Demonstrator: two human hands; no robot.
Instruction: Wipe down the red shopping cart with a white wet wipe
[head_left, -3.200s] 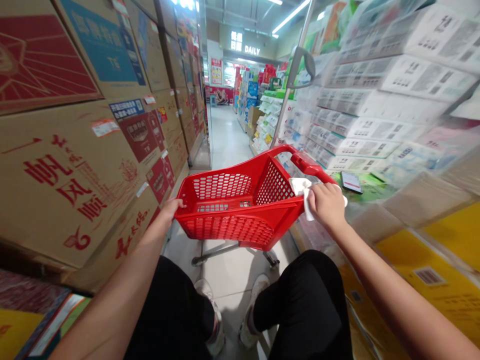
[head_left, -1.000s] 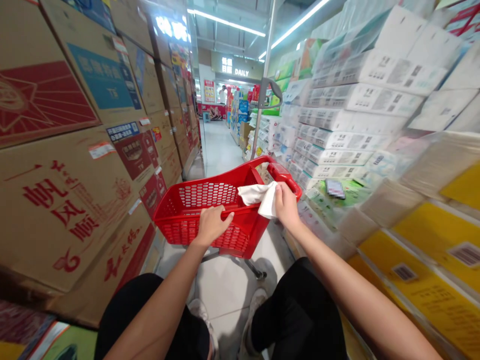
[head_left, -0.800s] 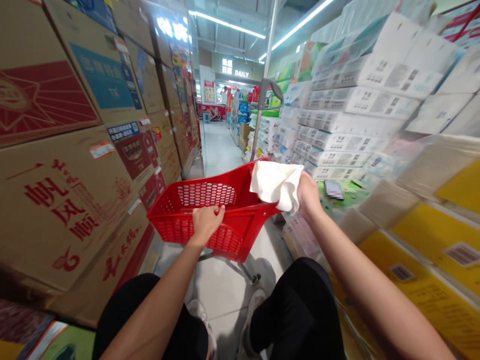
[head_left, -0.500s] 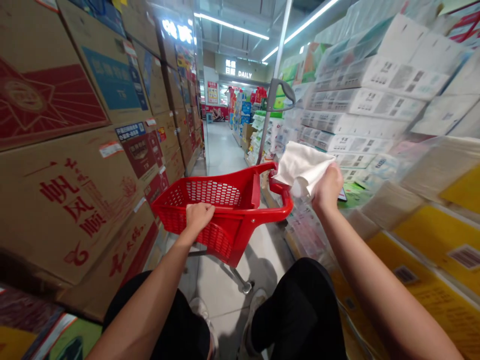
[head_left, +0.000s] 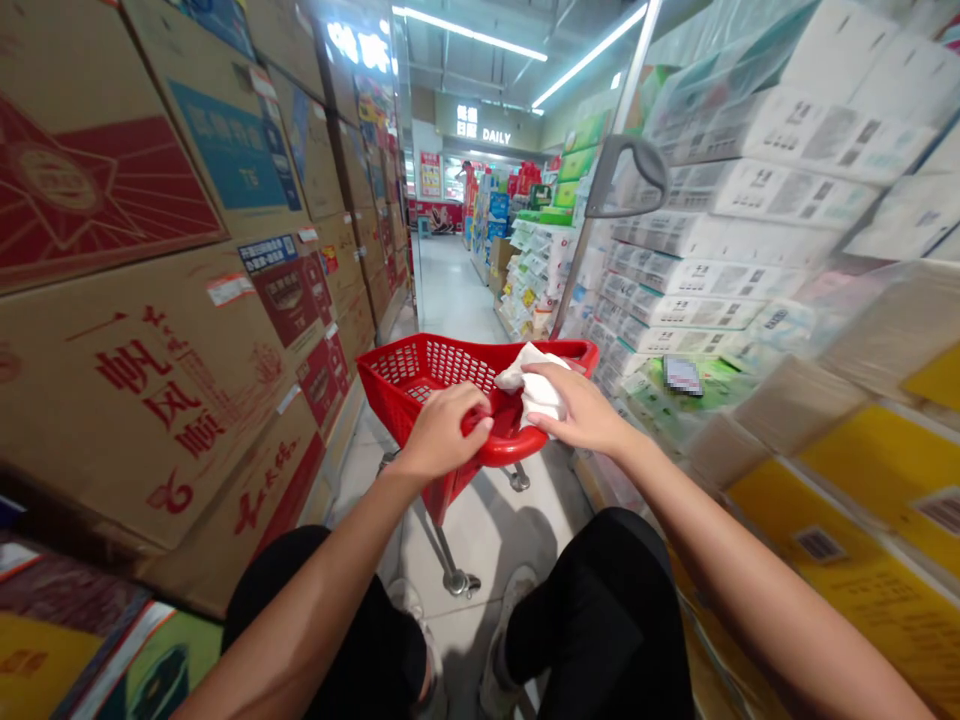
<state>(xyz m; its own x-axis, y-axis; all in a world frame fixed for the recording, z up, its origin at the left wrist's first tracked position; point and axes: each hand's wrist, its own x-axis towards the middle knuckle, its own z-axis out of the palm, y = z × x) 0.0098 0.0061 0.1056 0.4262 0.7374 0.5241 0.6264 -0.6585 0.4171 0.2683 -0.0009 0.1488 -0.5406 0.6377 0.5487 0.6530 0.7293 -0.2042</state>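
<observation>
A red plastic shopping cart point(head_left: 420, 375) stands in a narrow store aisle in front of my knees. My left hand point(head_left: 442, 432) grips the cart's near red handle bar, fingers curled over it. My right hand point(head_left: 581, 412) presses a white cloth point(head_left: 534, 385) against the handle end and rim on the cart's right side, fingers bent around the cloth. The basket looks empty inside.
Stacked cardboard boxes point(head_left: 157, 300) wall the left side. Wrapped white tissue packs point(head_left: 720, 240) and yellow cartons point(head_left: 847, 500) fill the right, with a phone point(head_left: 683, 375) lying on a green pack. A grey handle on a pole point(head_left: 626, 175) rises behind the cart. The tiled aisle point(head_left: 450, 290) runs ahead.
My right hand lifted the cloth off the cart, then brought it back down onto the handle. The cart has turned, its handle now toward me, and my left hand shifted onto the bar.
</observation>
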